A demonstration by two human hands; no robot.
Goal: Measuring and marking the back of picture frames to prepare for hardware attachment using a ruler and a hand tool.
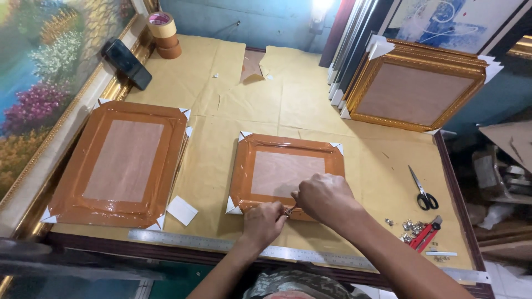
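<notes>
A small picture frame (pixel 285 166) lies face down in the middle of the paper-covered table, its back sealed with glossy brown tape and its corners capped in white. My left hand (pixel 264 220) and my right hand (pixel 324 195) meet at the near edge of this frame. Both pinch a small metal piece (pixel 289 210) against the taped border. What the piece is stays too small to tell.
A larger taped frame (pixel 119 163) lies at the left, a white card (pixel 182 210) beside it. A steel ruler (pixel 194 241) runs along the near edge. Scissors (pixel 424 191), a red cutter (pixel 425 233) and small metal fittings (pixel 410 227) sit right. Gold frames (pixel 415 91) lean at the back right; tape rolls (pixel 163 33) back left.
</notes>
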